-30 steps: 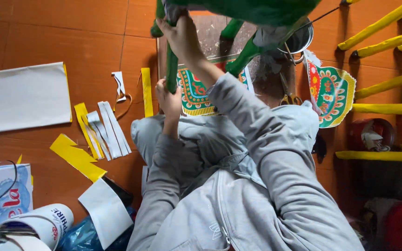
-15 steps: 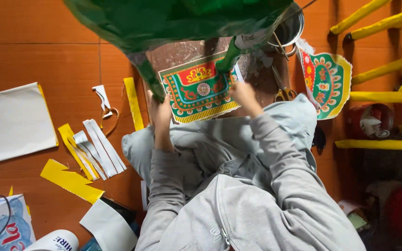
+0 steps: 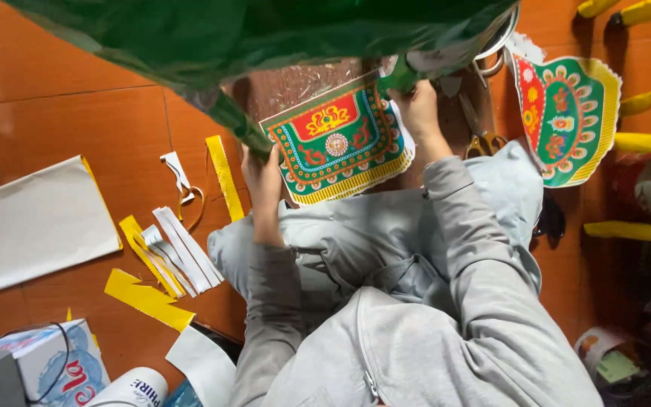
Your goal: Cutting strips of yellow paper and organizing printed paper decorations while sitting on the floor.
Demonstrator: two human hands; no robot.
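— Yellow paper strips [image 3: 148, 298], scissors [image 3: 476, 136] and a patterned cutout [image 3: 340, 143] lie on the floor; what blocks them?
— The green frame [image 3: 250, 34], glossy, raised overhead; left hand [image 3: 259, 169] and right hand [image 3: 416, 105] closed around its legs.

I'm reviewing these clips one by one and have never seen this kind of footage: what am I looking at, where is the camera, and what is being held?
The picture comes from one camera worn on a person's head, looking down at their lap and hands. There is no machine. The left hand and right hand each grip a leg of a green paper-covered frame. Below it lies a patterned paper panel; a second patterned panel lies to the right. On the orange tiled floor are yellow strips, white strips, a white sheet and scissors.
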